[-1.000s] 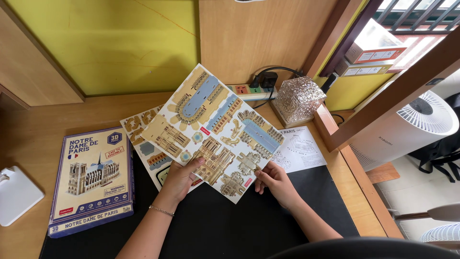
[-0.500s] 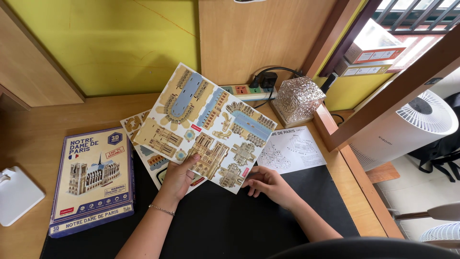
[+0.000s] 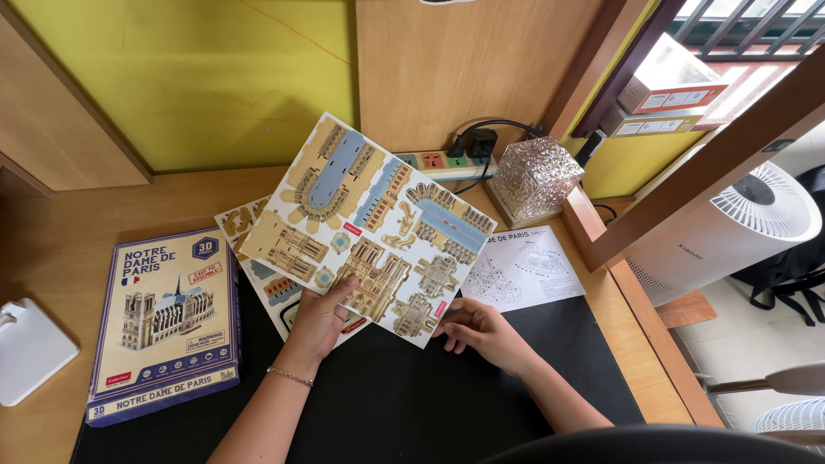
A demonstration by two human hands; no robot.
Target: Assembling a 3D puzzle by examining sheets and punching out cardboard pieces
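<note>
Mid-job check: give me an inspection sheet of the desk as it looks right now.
Surface: wooden desk with a black mat.
Job's things: printed puzzle sheet lifted over a second sheet; instruction leaflet; puzzle box on the left.
Clutter: white object at the left edge; patterned glass lamp.
Hands: left hand grips the sheet's lower edge; right hand touches its corner.
Cables: power strip with a black plug.
Surroundings: white air purifier, yellow wall.

Left hand (image 3: 322, 320) gripping puzzle sheet (image 3: 369, 228), right hand (image 3: 481, 331) touching corner
</note>
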